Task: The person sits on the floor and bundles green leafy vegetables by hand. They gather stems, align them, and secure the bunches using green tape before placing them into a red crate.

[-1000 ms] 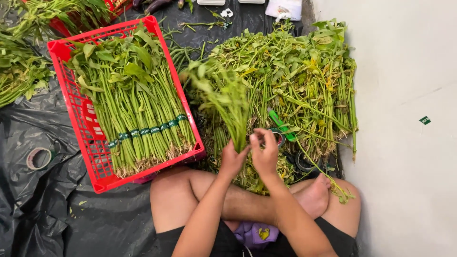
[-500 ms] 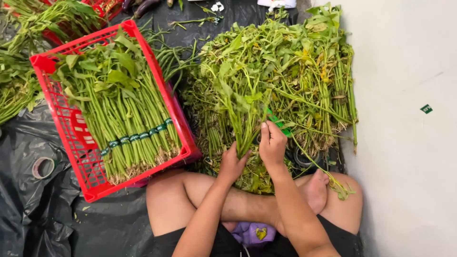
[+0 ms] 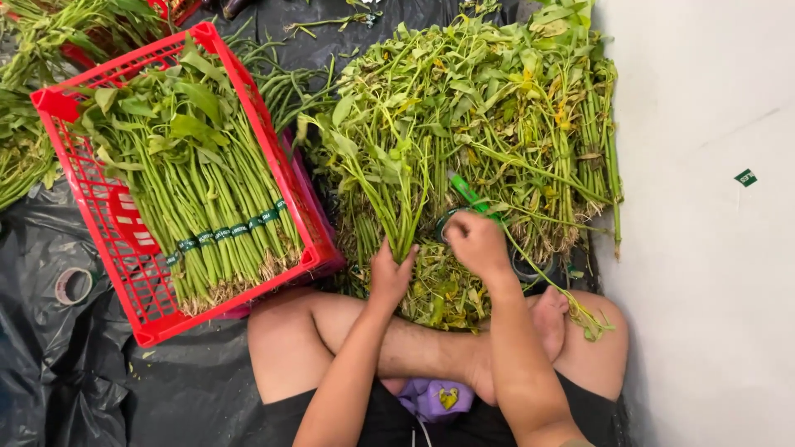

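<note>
My left hand [image 3: 390, 277] grips the lower stems of a small bunch of leafy green vegetable stalks [image 3: 389, 186] that stands up over a big loose pile of the same greens [image 3: 505, 108]. My right hand [image 3: 475, 242] is closed around a dark roll of tape [image 3: 451, 222] beside that bunch, with a green strip of tape [image 3: 469, 193] running out from it. I sit cross-legged behind the pile, bare feet under my forearms.
A red plastic crate [image 3: 91, 223] on the left holds several taped bunches of greens [image 3: 219, 207]. A loose tape roll [image 3: 73, 285] lies on the black plastic sheet [image 3: 50, 364]. More greens lie at the far left [image 3: 21, 157]. A white wall [image 3: 704, 248] stands on the right.
My hands lowered the bunch from in front of me down onto the pile. My right hand moved off the stems to the tape roll at the right.
</note>
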